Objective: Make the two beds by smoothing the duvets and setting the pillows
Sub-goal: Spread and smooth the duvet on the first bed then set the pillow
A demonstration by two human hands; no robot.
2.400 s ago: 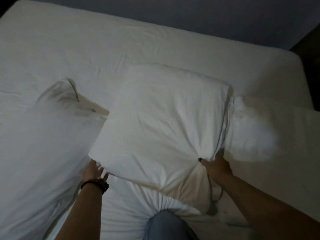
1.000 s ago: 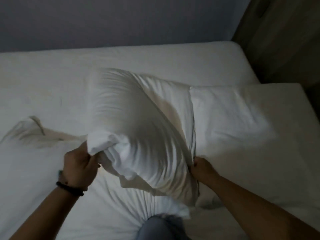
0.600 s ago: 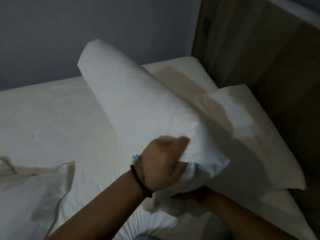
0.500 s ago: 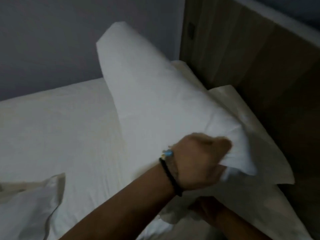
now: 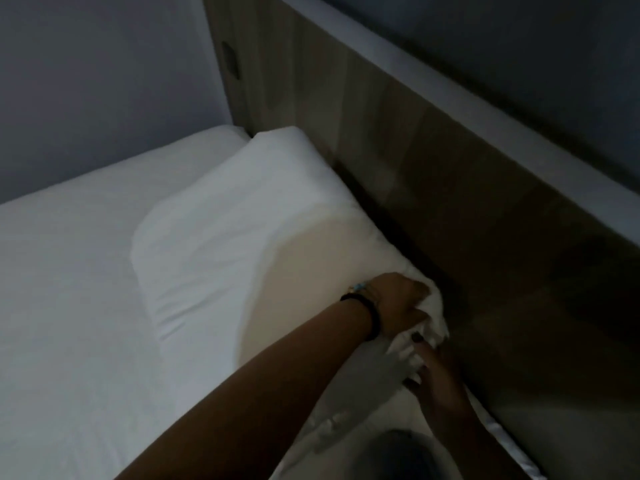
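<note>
Pillow (image 5: 221, 237) laid along headboard (image 5: 398, 140), near corner bunched in left hand (image 5: 398, 303) and pinched by right hand (image 5: 433, 372) (likely light, soft, best gripped at corners).

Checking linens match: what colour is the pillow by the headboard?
Plain white, no pattern; the pillow shows best in the head view.
</note>
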